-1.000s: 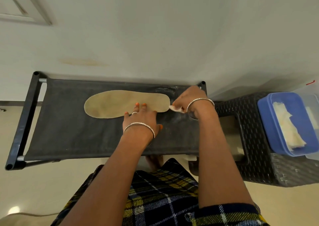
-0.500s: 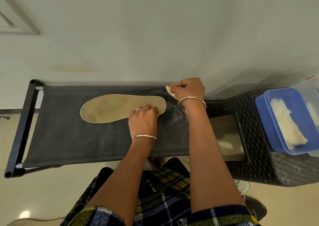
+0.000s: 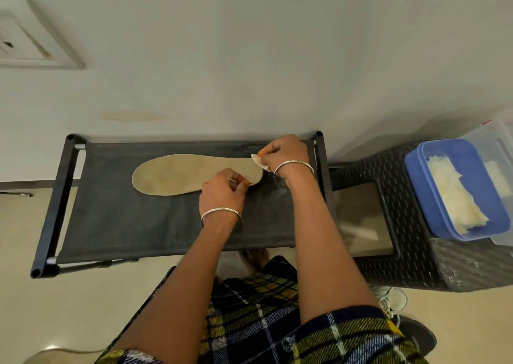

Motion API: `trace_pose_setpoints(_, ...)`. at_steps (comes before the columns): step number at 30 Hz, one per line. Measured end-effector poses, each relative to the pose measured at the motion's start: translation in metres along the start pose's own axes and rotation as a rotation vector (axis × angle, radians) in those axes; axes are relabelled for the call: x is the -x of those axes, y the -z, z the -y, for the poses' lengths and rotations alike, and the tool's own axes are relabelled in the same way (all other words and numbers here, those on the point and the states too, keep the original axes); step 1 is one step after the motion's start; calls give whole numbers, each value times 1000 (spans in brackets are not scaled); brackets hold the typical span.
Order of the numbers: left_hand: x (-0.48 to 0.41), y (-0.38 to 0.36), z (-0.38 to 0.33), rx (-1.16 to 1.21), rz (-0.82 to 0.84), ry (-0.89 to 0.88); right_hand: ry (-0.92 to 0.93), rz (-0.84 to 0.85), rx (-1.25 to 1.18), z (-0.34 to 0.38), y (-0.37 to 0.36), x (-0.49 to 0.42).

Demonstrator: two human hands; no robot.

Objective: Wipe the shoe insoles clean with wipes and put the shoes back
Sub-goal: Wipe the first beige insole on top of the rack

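Insole [image 3: 191, 173] lies flat on the dark fabric of the rack [image 3: 125, 219], its long axis running left to right. The broad end is well out to the left of both hands and the narrower end is right at the fingers.

The left hand [image 3: 222, 191] sits at the insole's near edge, close to the narrow end. Its fingers [image 3: 236, 176] are curled and, with the thumb, seem to pinch that edge. How much of the edge is lifted cannot be told.

The right hand [image 3: 286, 152] is just beyond the narrow tip, on the far side. Its fingers are bunched tight around a small crumpled wipe [image 3: 259, 161], which pokes out towards the insole and touches or nearly touches the tip.

So the wiping hand is at one end and nearly the whole surface stretches away to its left. A stroke along the long axis would run leftward, away from the right fingers and past the far side of the left ones. The left hand is nearer the middle and is placed to steady or turn the piece, though its knuckles overlap the near strip of the insole, and a wipe there would have to go around them.

Right of the right hand, well apart, a blue box [image 3: 416, 186] holding spare wipes [image 3: 455, 197] stands on a black woven stool [image 3: 410, 252]. A shoe [image 3: 416, 333] shows on the floor below the right forearm. The wall [image 3: 249, 58] rises just behind the rack, leaving little room beyond the fingers.
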State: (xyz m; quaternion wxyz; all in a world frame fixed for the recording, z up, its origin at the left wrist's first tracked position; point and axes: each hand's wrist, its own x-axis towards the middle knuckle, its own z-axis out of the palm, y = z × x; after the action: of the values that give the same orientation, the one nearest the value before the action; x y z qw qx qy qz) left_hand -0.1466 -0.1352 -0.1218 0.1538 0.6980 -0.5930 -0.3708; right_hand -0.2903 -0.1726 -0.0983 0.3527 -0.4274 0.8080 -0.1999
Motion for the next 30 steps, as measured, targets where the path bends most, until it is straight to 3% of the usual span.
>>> trace_pose_setpoints(7,2,11,1,57,78,111,73,97,159,-4,-16,5)
trace_pose_setpoints(13,28,55,4,-7,133,220,66,15,144,-3,-18,6)
trace_pose_setpoints(17,56,86,20,102,24,312,86,-72,73,-3,-19,11)
trace_pose_setpoints(22,46,93,14,-156,-99,207,97,23,137,0,-36,14)
trace_pose_setpoints(24,28,85,15,-257,1,154,121,122,173,2,-42,15)
trace_pose_setpoints(27,14,65,19,-423,296,79,140,256,218,2,-43,13)
trace_pose_setpoints(30,13,50,22,-624,565,37,22,111,342,-3,-29,1)
